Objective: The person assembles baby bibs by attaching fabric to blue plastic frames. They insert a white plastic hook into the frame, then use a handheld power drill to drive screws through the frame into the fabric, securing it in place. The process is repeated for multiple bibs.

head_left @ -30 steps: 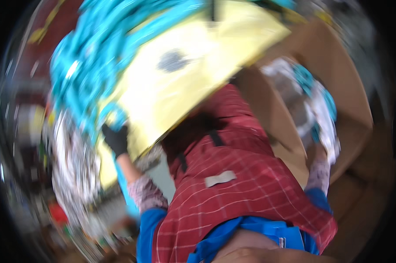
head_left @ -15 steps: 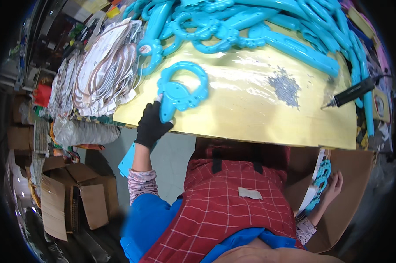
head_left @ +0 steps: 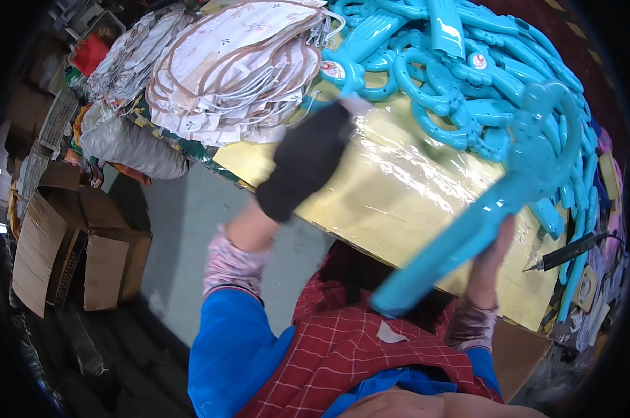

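My left hand (head_left: 311,160), in a black glove, is stretched over the table's near left part, smeared by motion. Its bare fingertip nearly reaches the turquoise pieces; whether the fingers grip anything does not show. In my right hand (head_left: 499,244), bare and mostly hidden behind it, is a long turquoise plastic handle piece with a ring end (head_left: 461,223). That piece slants from over the table's right side down toward my apron and is blurred. A heap of similar turquoise plastic pieces (head_left: 433,90) covers the far part of the table.
White cloth pieces with brown trim (head_left: 238,63) are stacked at the table's left. Yellow sheeting (head_left: 370,188) covers the tabletop. A black pen-shaped electric screwdriver (head_left: 565,252) hangs at the right edge. An open cardboard box (head_left: 106,258) stands on the floor at left.
My right hand has come up from the box at right and now holds a turquoise piece over the table. My left hand has left the near-edge ring piece and moved farther in. The view has turned.
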Demonstrator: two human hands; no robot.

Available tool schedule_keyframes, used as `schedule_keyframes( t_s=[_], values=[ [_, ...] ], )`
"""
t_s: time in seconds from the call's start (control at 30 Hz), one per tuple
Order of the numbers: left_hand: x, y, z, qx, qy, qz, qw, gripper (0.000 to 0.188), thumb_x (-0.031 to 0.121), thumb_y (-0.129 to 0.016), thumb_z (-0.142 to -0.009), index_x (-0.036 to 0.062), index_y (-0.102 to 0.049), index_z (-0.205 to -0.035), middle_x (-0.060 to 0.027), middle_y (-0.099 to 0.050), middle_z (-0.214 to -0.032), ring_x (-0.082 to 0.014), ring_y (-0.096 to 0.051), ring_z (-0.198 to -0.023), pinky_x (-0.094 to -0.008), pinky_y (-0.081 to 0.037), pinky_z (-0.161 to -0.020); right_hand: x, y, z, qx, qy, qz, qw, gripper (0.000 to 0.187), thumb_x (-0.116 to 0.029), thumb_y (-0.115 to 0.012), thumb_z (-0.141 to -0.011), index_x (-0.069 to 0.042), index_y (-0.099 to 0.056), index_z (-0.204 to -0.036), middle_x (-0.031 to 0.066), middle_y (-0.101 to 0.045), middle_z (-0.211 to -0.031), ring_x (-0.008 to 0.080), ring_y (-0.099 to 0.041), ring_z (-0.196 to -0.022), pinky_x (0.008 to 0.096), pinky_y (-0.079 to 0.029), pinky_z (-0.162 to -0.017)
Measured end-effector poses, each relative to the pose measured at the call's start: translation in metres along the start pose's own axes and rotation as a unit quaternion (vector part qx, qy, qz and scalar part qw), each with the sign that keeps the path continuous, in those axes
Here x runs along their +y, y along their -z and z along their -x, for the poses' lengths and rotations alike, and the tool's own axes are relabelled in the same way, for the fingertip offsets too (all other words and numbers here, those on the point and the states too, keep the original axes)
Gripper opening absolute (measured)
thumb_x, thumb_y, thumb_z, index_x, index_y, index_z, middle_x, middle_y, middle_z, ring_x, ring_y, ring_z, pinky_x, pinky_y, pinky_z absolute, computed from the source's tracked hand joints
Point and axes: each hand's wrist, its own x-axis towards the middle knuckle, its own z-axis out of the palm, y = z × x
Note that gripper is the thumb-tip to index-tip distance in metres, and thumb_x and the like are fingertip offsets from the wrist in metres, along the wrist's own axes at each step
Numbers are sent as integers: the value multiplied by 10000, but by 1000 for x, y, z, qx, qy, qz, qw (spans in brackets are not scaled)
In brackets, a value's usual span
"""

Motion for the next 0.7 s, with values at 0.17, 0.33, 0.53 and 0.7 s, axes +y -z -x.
schedule_keyframes(
  t_s=[0.17, 0.33, 0.53, 0.7],
  values=[
    [-122, 77, 22, -22, 63, -340, 938, 290, 137, -664, -835, 84, -631, -1118, -135, -667, -1027, -337, -635, -923, -439, -509, -796, -50, 107, -28, -11, -145, -64, 987, 580, -556, -476, -991, -31, -557, -1223, 105, -652, -932, 193, -639, -759, 296, -529, -634],
    [-162, 50, 37, 145, 53, -201, 967, 272, 170, -711, -831, 74, -690, -1085, -106, -690, -847, -304, -656, -753, -395, -521, -704, -61, 155, 6, -46, -136, 31, 989, 592, -561, -510, -973, -15, -535, -1201, 88, -635, -850, 176, -633, -717, 292, -519, -594],
    [74, -25, 22, -52, -108, -229, 966, 337, 180, -735, -844, 100, -695, -1169, -51, -549, -612, -244, -544, -517, -376, -420, -494, -48, 147, 49, -115, -177, 181, 960, 591, -432, -681, -868, 17, -598, -1244, 24, -649, -1054, 93, -577, -889, 260, -464, -756],
    [152, -106, 57, -107, -138, 38, 984, 335, 158, -726, -834, 65, -696, -1155, -27, -510, -597, -195, -506, -497, -346, -380, -473, -37, 135, 75, -57, -187, 169, 966, 503, -397, -647, -933, 3, -596, -1233, -17, -604, -987, 70, -520, -852, 243, -445, -754]
  ],
)
